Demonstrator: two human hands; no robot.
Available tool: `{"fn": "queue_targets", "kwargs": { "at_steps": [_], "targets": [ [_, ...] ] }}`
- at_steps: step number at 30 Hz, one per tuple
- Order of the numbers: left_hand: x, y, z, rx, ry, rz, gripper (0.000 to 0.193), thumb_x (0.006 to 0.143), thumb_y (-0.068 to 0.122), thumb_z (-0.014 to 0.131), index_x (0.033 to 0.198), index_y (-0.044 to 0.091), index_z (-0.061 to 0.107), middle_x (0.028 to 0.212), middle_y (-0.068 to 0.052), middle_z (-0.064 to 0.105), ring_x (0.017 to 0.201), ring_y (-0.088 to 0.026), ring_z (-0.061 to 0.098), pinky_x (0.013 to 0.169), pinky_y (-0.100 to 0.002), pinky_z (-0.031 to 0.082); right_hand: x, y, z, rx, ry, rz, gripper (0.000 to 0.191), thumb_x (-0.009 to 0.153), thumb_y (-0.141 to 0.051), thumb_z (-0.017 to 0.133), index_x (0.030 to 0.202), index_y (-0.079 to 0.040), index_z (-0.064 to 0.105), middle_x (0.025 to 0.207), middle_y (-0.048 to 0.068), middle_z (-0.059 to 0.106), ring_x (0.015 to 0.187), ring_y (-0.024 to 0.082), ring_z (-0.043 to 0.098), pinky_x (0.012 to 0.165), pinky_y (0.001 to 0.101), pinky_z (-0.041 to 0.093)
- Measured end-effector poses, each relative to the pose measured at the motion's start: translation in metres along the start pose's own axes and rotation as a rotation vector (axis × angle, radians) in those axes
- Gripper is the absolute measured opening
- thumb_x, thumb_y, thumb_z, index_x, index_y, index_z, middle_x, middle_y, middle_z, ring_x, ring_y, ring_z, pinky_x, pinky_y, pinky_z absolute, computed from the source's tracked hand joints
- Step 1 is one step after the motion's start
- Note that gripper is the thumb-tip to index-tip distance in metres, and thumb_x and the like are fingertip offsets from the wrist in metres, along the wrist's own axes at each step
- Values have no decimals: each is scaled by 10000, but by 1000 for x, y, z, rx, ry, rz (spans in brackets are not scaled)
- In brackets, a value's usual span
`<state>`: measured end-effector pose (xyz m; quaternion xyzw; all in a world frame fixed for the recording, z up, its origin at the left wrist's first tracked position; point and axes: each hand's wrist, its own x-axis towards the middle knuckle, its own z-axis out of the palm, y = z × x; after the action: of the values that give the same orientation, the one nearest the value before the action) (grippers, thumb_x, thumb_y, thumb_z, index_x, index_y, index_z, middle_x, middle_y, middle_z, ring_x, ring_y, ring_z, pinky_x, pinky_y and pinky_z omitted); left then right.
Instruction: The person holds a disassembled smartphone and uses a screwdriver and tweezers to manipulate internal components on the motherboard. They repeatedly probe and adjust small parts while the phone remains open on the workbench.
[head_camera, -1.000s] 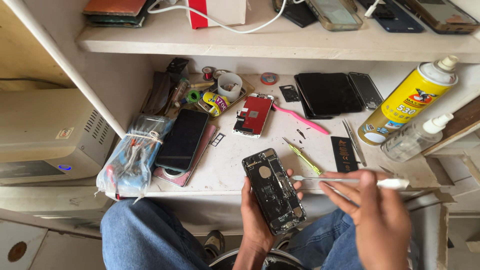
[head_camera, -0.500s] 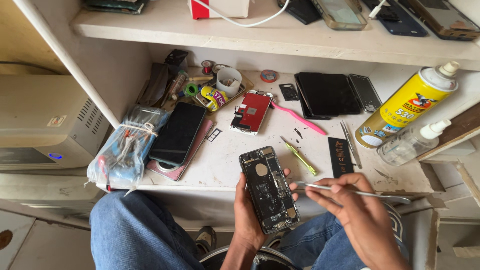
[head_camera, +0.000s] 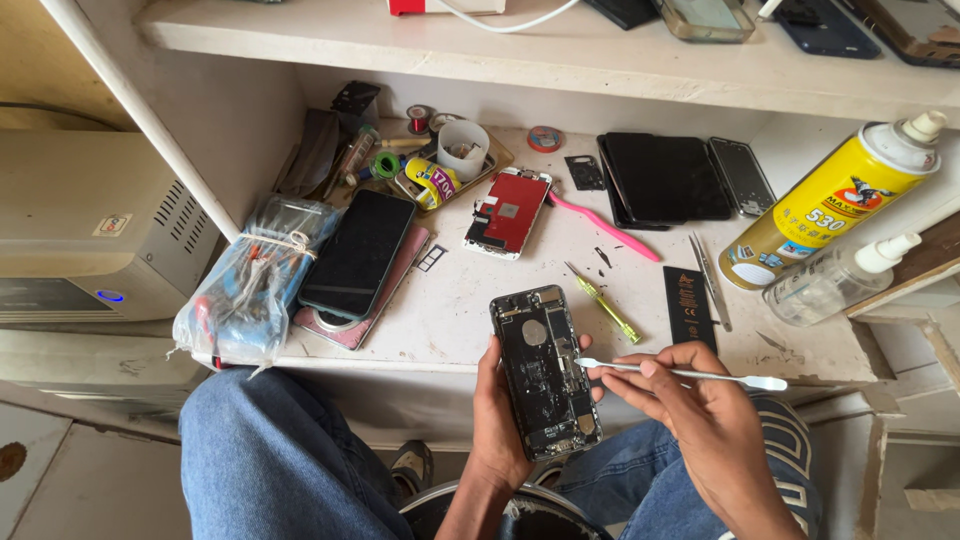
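- the left hand (head_camera: 497, 420) is wrapped around an opened phone body (head_camera: 545, 372), fingers clamped along its edges, with the bare circuitry facing up; it sits at about 6 o'clock in the view, just off the front edge of the white workbench (head_camera: 450, 310) and above the person's jeans-clad knees.
- the right hand (head_camera: 700, 410), at 5 o'clock, is closed on a thin metal spudger (head_camera: 690, 374), pinched between thumb and fingers; the tool lies nearly level, its flat tip touching the phone body's right edge.
- at 12 o'clock from the phone body lies a red-backed screen panel (head_camera: 508, 212), with a pink pry tool (head_camera: 605, 226) just beside it at 3 o'clock.
- a small green-handled screwdriver (head_camera: 603, 301) lies at 1 o'clock from the phone body, near a black battery (head_camera: 686, 307) and a pair of tweezers (head_camera: 708, 280).
- at 2 o'clock stands a tilted yellow spray can (head_camera: 830, 205), and a clear squeeze bottle (head_camera: 835, 280) lies just below it.
- at 10 o'clock a dark phone (head_camera: 358, 252) rests face up on a pinkish case, beside a plastic bag of parts (head_camera: 250, 285).
- at 11 o'clock a tray holds a white cup (head_camera: 463, 148) and rolls of tape.
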<state>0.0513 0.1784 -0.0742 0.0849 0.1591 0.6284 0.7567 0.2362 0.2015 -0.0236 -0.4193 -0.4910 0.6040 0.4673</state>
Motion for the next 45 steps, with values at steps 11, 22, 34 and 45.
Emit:
{"fn": "queue_targets", "kwargs": {
  "at_steps": [11,22,34,45],
  "targets": [
    [4,-5,-6,29,-49,-36,797,1017,643,282,1475,26,494,1270,-201,697,894,-291,765,715,-378,668,4,-2,-14,-87,-67,18,121,993,-59,519,1009,61,515,1136,302,713,1097,395,745,977,475,536],
    [15,-10,-30,64,-141,-285,893,1071,683,238,1506,-61,470,1245,-313,658,962,-366,752,803,-427,675,16,-4,-51,-200,-156,178,141,987,-99,513,1034,33,531,1132,281,730,1109,352,757,959,456,551],
    [26,-24,-38,86,-121,-410,826,1092,636,227,1524,-28,462,1219,-272,685,933,-391,756,762,-452,664,79,-18,-81,-306,-449,442,184,937,-152,621,986,13,559,1044,216,738,956,282,774,864,399,612],
    [37,-32,-39,134,-181,-427,800,1123,600,189,1521,-44,449,1175,-305,681,879,-365,747,736,-428,667,106,-6,-109,-285,-557,551,215,904,-178,698,998,-1,621,956,170,746,795,194,715,738,328,590]
  ]
}}
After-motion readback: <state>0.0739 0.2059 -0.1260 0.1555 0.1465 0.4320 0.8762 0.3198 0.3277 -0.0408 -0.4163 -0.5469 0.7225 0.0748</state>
